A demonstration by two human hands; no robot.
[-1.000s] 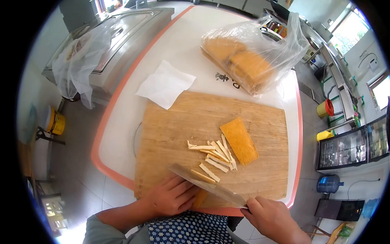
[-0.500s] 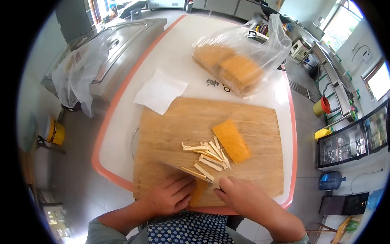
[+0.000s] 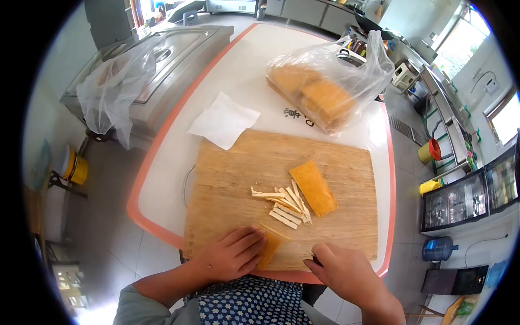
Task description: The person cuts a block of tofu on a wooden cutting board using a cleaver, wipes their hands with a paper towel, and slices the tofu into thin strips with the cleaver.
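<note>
My left hand (image 3: 233,252) presses its bent fingers on an orange-skinned slab of dried tofu (image 3: 269,250) at the near edge of the wooden cutting board (image 3: 227,179). My right hand (image 3: 338,268) is closed around the dark handle of a knife (image 3: 316,260). Its thin blade, seen nearly edge-on, reaches left towards the slab's far end, where a narrow strip shows; whether it touches is hard to see. Beyond the hands lies a loose pile of pale tofu strips (image 3: 286,208). A whole tofu slab (image 3: 314,188) rests right of the pile.
A clear plastic bag (image 3: 352,81) with tofu blocks (image 3: 326,100) stands on the white table (image 3: 162,189) behind the board. White paper (image 3: 225,120) overlaps the board's far left corner. Another plastic bag (image 3: 111,97) hangs over a steel counter (image 3: 187,51) at left.
The knife and my right hand have shifted right and slightly down. The loose strips near the blade now lie closer to the pile. The view has shifted slightly.
</note>
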